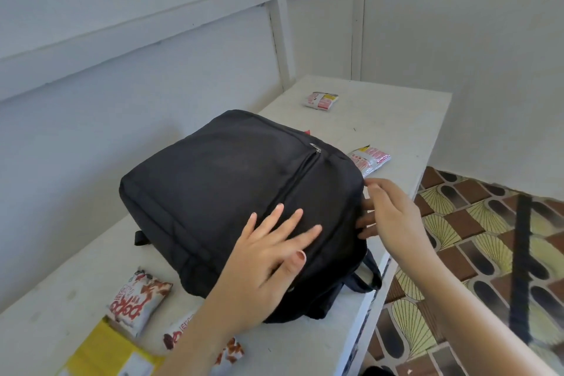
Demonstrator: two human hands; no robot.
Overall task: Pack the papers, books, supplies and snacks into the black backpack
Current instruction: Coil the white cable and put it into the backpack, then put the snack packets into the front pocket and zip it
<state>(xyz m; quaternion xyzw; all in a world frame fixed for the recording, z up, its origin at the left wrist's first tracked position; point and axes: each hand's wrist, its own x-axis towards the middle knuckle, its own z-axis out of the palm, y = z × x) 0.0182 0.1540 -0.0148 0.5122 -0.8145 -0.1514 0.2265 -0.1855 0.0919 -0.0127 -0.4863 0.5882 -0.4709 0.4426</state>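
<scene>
White-painted table (pixel 396 119) set against pale plank walls bears the black backpack (pixel 213 192), which lies flat under the left hand (pixel 274 256), whose fingers are spread wide and straight on the bag's near top face. Just right of it, the right hand (pixel 387 210) touches the bag's side edge with loosely extended fingers, clasping nothing. A snack packet (pixel 370 159) lies just beyond the right thumb, a far packet (pixel 321 102) well past it, and a red-printed packet (pixel 139 299) and a yellow book (pixel 103 354) lie left of the left wrist.

Backpack (pixel 232 192): matt black cloth, metal zip pull (pixel 315 148). Snack packs (pixel 139 299): glossy foil-like wrap. Table (pixel 381 119): white painted, scuffed, matt. Floor (pixel 476 241) at 4 o'clock: smooth patterned covering.
</scene>
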